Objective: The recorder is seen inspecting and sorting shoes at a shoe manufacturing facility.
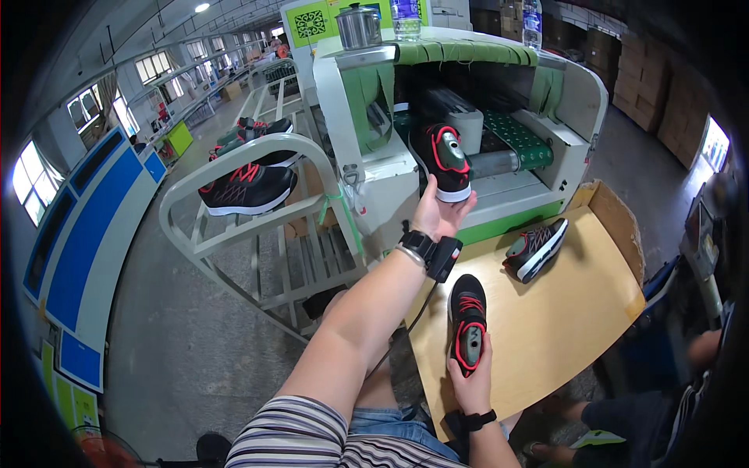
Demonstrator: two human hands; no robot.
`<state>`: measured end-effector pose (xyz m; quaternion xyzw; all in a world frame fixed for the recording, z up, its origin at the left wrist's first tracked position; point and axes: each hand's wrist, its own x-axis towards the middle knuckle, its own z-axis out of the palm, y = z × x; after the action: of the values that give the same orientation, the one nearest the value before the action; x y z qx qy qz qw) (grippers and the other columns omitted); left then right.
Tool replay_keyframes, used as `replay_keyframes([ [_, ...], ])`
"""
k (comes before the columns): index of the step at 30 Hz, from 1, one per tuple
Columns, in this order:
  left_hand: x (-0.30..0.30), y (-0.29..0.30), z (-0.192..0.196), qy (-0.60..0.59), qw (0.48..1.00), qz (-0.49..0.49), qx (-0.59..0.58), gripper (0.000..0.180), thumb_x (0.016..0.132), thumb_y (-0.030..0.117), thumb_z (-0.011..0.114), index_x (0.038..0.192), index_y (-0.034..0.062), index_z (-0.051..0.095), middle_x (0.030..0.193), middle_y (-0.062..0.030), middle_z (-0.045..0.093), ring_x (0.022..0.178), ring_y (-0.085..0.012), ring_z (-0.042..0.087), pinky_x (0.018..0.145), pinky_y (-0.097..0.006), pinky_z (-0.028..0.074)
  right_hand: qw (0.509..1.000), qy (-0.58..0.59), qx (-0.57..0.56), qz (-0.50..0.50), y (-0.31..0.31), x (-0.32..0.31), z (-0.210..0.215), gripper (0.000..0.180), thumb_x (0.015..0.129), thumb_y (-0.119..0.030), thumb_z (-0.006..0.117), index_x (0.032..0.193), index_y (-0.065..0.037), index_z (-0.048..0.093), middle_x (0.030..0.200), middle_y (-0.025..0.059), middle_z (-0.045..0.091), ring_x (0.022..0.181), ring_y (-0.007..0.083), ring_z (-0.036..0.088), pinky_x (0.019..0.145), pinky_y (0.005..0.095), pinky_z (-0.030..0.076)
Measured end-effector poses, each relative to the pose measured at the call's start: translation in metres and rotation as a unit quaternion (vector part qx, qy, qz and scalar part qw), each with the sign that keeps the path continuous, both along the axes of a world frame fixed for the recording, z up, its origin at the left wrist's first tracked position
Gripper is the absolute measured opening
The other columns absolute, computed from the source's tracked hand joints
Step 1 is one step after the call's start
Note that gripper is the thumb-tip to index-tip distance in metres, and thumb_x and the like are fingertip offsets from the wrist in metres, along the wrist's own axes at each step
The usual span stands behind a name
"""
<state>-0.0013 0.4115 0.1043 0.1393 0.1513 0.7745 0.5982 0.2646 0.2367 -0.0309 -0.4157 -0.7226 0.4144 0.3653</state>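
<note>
My left hand [438, 209] reaches forward with its fingers closed round the heel end of a black sneaker [446, 162] with red lining and a white sole. That shoe is raised at the mouth of a white and green conveyor machine [499, 199]. Lower down, my right hand [474, 384] grips the heel of another black and red sneaker [467, 316], its toe pointing away from me above the tan board table [577, 312]. A third sneaker [537, 248] lies tilted on its side on that table.
On the left stands a metal rack [273, 144] with several sneakers [248, 189] on its upper bars. A metal pot [359, 27] and a water bottle [406, 19] sit on the machine. Cardboard boxes [641, 90] are stacked at the far right. Another person's leg [636, 417] is at the lower right.
</note>
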Motion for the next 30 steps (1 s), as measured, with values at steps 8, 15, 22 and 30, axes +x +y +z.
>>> replay_keyframes([
  [8, 0.008, -0.05, -0.028, 0.183, 0.968, -0.162, -0.059, 0.058, 0.101, 0.042, 0.047, 0.144, 0.0067, 0.035, 0.151, -0.0133, 0.038, 0.134, -0.0319, 0.043, 0.109, -0.046, 0.036, 0.987, 0.113, -0.111, -0.028, 0.007, 0.003, 0.021, 0.077, 0.08, -0.005, 0.07, 0.146, 0.0, 0.03, 0.142, 0.0169, 0.041, 0.13, 0.0256, 0.043, 0.109, 0.0355, 0.034],
  [15, 0.019, -0.071, -0.101, 0.171, 0.921, -0.125, -0.326, 0.053, 0.098, 0.03, 0.053, 0.146, 0.0111, 0.038, 0.147, -0.0121, 0.039, 0.133, -0.0294, 0.041, 0.107, -0.042, 0.036, 0.902, 0.35, -0.192, -0.165, 0.085, 0.05, 0.07, 0.027, 0.087, -0.011, 0.065, 0.112, -0.004, 0.057, 0.11, 0.0054, 0.061, 0.1, 0.0155, 0.058, 0.09, 0.03, 0.046],
  [22, 0.021, -0.079, -0.083, 0.333, 0.903, -0.184, -0.197, 0.051, 0.094, 0.028, 0.06, 0.14, 0.0111, 0.045, 0.137, -0.0077, 0.047, 0.127, -0.0178, 0.044, 0.105, -0.038, 0.038, 0.936, 0.318, 0.116, -0.09, 0.267, -0.021, 0.209, 0.041, 0.091, -0.017, 0.066, 0.128, -0.008, 0.051, 0.114, 0.0053, 0.06, 0.109, 0.0134, 0.056, 0.092, 0.028, 0.045],
  [30, 0.017, -0.071, -0.093, 0.415, 0.858, -0.167, -0.253, 0.047, 0.092, 0.029, 0.061, 0.135, 0.0126, 0.051, 0.13, -0.0064, 0.051, 0.116, -0.0175, 0.048, 0.097, -0.035, 0.041, 0.952, -0.132, 0.234, -0.145, 0.439, -0.117, 0.158, 0.069, 0.094, -0.018, 0.054, 0.154, -0.017, 0.018, 0.131, 0.0247, 0.054, 0.113, 0.0406, 0.058, 0.095, 0.0419, 0.044],
])
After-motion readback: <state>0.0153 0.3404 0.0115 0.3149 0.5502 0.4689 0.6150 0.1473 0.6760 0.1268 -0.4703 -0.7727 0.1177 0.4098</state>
